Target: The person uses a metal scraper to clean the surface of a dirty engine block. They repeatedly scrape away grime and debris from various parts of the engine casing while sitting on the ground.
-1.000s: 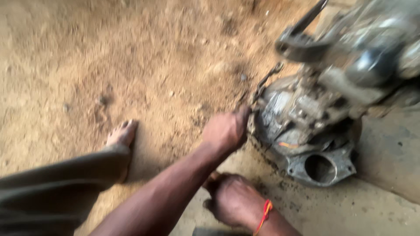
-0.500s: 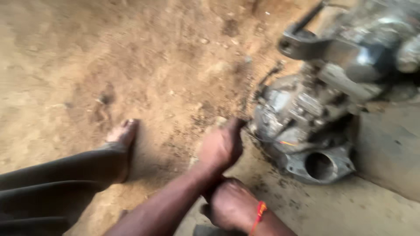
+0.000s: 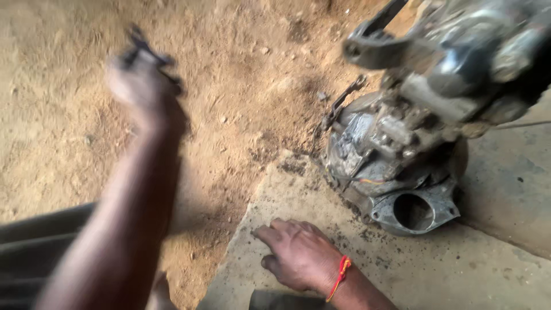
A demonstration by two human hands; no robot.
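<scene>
The small dark tool (image 3: 150, 54) is in the left hand (image 3: 140, 86), high at the left of the view, above the sandy ground (image 3: 241, 74). The picture is blurred there, so its exact kind I cannot tell; it looks thin and dark, with parts that stick out above and to the right of the fingers. The left hand is closed around it, and the forearm goes from the lower left corner up to it.

The right hand (image 3: 298, 252) is lower, near the middle of the bottom edge. It holds nothing: it lies palm down on the concrete slab (image 3: 488, 275), with the fingers a little bent and the fingertips touching the slab near its left edge. On the wrist there is a red and orange thread band (image 3: 340, 276).

To the right of this hand, near but apart from it, stands the engine block (image 3: 402, 155), a grey, dirty metal casing. It rests on the slab, at the border between slab and sand. At its lower part is a flange with a round opening (image 3: 413, 211) that faces the camera. Above the casing are more metal parts, partly blurred, and a dark bracket (image 3: 373, 46) reaches to the upper left. A thin dark lever (image 3: 343, 100) hangs at the left side of the casing, over the sand. Dark crumbs of dirt lie on the slab around the casing.

At the lower left is dark trouser cloth (image 3: 34, 241).
</scene>
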